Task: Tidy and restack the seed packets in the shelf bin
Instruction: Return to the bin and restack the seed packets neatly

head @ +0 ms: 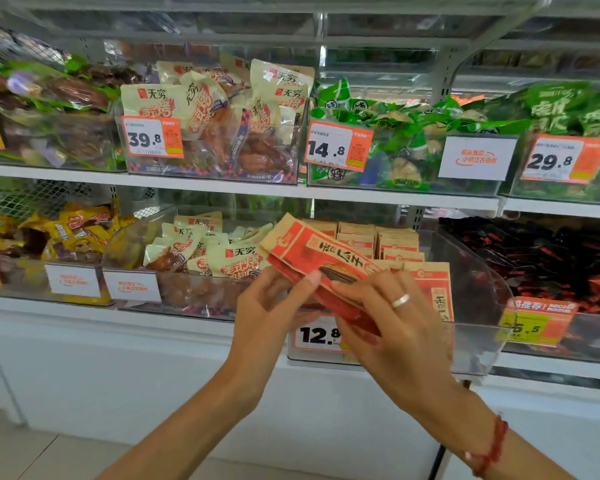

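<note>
**Packets squared up in hand, ahead of going back in the bin**

White shelving (222,188) fills the frame, with rows of clear bins of snack packs on two levels. At lower centre right, the clear shelf bin (478,299) holds the brown-and-red seed packets (374,240), most standing in rows at the back and one upright at the front right. A price tag (317,336) reading 12.8 sits on the bin's front wall.

In front of that bin, at frame centre, both hands share a small held bundle (312,254) of the same packets, tilted from upper left down to lower right. The left hand (267,313) pinches it from the left edge with thumb on top; the right hand (395,323), with a ring (400,300) on one finger, clasps the lower right end. Both grips are closed on the bundle.

The step looks like aligning the packets' edges before restacking. Next, I judge, the bundle needs turning upright to match the standing rows, then lowering into the free space in the bin's front without knocking the upright packet over.
</note>
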`<state>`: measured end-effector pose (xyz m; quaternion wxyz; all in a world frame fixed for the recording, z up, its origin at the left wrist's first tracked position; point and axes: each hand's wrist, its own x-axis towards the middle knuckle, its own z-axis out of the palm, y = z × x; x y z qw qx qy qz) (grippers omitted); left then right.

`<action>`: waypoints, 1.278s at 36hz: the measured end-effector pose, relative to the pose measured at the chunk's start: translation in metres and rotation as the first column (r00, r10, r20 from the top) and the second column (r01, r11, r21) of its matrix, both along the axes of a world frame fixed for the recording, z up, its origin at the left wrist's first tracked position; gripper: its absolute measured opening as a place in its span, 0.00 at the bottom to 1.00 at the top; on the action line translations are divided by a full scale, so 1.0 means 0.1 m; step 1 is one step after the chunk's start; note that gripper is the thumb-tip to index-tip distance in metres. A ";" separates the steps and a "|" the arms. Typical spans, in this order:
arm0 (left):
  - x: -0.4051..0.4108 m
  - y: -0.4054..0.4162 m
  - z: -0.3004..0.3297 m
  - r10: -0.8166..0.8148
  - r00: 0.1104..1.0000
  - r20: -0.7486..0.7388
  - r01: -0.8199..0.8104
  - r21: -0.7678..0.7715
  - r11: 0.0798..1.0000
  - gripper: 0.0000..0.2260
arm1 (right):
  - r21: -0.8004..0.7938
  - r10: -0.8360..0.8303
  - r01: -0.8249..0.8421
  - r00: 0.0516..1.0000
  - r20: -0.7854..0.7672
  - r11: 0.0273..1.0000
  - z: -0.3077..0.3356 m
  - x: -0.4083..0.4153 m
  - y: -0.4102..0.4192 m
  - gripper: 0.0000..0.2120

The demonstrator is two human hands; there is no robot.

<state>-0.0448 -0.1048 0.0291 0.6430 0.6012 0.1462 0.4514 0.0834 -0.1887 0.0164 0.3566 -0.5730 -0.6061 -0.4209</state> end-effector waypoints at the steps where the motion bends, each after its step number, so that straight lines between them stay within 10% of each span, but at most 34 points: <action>1: 0.00 0.02 0.00 0.025 1.000 0.007 -0.024 -0.027 0.999 0.12 | -0.020 0.002 -0.002 1.000 0.005 1.000 -0.01 0.00 0.01 0.18; 9: -0.09 0.21 0.01 0.036 0.999 -0.026 -0.038 -0.082 0.996 0.09 | -0.185 0.051 -0.140 0.907 -0.418 0.973 0.09 -0.02 -0.02 0.20; 16: -0.11 0.23 0.01 -0.075 0.992 -0.103 0.078 0.027 0.997 0.12 | -0.064 0.115 -0.475 0.338 -0.934 0.877 0.25 0.10 -0.06 0.12; 25: -0.05 0.18 -0.04 -0.107 0.986 -0.129 0.120 0.104 0.987 0.19 | 0.245 0.243 -0.479 -0.067 -0.968 0.843 0.25 0.13 -0.09 0.13; 28: -0.05 0.18 -0.05 -0.059 0.988 -0.142 0.086 0.190 0.978 0.17 | 0.163 0.224 -0.462 0.079 -0.971 0.872 0.25 0.14 -0.09 0.16; 32: -0.05 0.20 -0.09 0.032 0.984 -0.175 0.032 0.349 0.937 0.16 | -0.029 0.095 -0.153 0.741 -0.665 0.988 0.31 0.19 -0.14 0.28; 34: -0.05 0.20 -0.10 0.054 0.982 -0.180 0.023 0.399 0.917 0.15 | -0.021 0.044 -0.061 0.880 -0.472 0.998 0.35 0.22 -0.16 0.32; 46: -0.06 0.42 0.07 0.090 0.992 -0.085 -0.036 0.502 0.864 0.15 | 0.034 0.330 -0.385 0.740 -0.586 0.922 0.80 0.26 0.00 0.07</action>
